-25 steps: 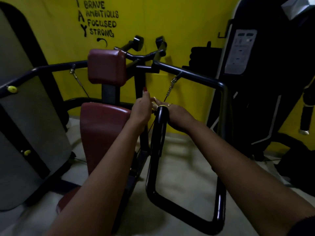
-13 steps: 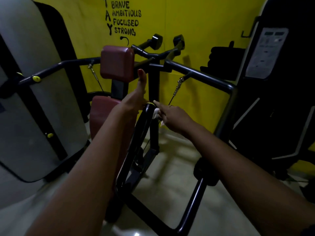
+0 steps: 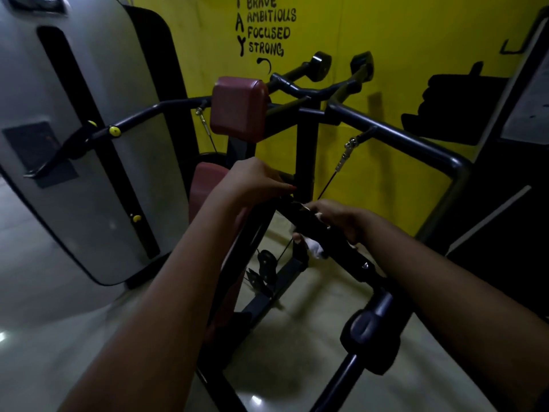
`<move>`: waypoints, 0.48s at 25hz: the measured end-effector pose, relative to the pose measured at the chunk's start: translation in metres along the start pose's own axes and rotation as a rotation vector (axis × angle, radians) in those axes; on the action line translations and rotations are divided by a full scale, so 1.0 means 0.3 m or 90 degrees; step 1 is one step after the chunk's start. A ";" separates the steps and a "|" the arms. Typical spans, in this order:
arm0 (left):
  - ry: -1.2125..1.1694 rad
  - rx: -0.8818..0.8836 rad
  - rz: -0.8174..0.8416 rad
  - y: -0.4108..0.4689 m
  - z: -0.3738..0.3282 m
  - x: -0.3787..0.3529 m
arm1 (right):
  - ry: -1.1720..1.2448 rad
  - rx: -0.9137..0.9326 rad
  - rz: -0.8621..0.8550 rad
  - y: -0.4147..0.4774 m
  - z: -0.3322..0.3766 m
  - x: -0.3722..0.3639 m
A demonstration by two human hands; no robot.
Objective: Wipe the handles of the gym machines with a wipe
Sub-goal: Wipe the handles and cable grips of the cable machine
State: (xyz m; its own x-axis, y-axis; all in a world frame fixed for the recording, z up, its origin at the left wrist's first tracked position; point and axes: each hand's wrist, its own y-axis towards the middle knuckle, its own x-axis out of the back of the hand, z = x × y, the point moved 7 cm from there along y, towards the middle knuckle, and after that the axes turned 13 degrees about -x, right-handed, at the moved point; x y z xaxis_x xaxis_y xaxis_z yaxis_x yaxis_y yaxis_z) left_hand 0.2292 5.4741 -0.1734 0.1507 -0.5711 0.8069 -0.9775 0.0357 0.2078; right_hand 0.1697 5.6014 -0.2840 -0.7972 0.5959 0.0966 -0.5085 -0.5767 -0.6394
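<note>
Dim, underexposed frame. Yellow wall (image 3: pixel 416 55) brightest; small specular glints on floor (image 3: pixel 282 367). Black frame loses detail in shadow. Wide-angle bending at edges, soft motion blur.

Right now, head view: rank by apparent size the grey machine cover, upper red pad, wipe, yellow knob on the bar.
1. grey cover, largest by far
2. upper red pad
3. wipe, counting only the part that shows; the rest is hidden
4. yellow knob, smallest
</note>
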 end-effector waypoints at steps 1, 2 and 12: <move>0.013 -0.002 -0.017 0.000 -0.009 -0.003 | 0.014 0.022 -0.025 -0.006 0.040 -0.009; 0.027 0.004 -0.034 -0.001 -0.015 -0.003 | 0.023 0.058 -0.068 -0.008 0.087 -0.016; 0.057 0.105 -0.185 -0.067 -0.024 -0.050 | 0.047 0.096 0.047 0.007 0.058 -0.036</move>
State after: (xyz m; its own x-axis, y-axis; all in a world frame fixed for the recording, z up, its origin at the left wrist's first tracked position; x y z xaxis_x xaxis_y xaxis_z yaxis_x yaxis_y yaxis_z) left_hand 0.2478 5.4878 -0.1859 0.4315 -0.4632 0.7741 -0.9014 -0.2557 0.3494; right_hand 0.1716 5.5840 -0.2733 -0.8113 0.5846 -0.0064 -0.4963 -0.6943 -0.5212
